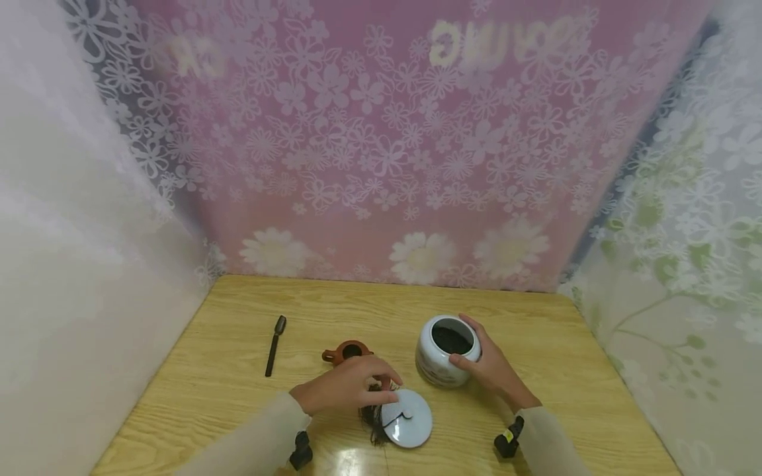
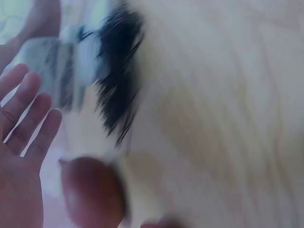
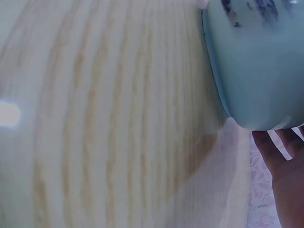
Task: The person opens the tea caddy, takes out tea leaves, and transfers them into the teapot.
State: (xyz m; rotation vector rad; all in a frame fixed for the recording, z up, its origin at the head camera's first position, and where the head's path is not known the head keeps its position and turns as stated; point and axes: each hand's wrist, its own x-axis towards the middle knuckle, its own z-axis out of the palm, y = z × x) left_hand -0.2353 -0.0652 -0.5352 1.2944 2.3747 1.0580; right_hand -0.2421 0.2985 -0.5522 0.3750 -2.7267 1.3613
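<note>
My right hand [image 1: 493, 363] grips a white lidless jar [image 1: 437, 367], thumb at the near side of its rim, fingers round the far side. Dark stuff lies inside; the right wrist view shows the jar's pale wall [image 3: 266, 76] with dark painted marks. My left hand [image 1: 351, 387] hovers by a round white lid [image 1: 411, 423], its fingers extended in the left wrist view; whether the thumb touches the lid cannot be told. A tuft of dark bristles [image 2: 118, 66] lies against the lid, partly hidden by that hand in the head view. Behind the hand sits a small brown clay teapot [image 1: 340, 354].
A dark, slender scoop [image 1: 274, 347] lies on the wooden table [image 1: 208, 396] at the left. Patterned cloth walls [image 1: 381, 165] enclose the table's back and sides. Blurred at the bottom of the left wrist view is a reddish-brown thing [image 2: 164, 223].
</note>
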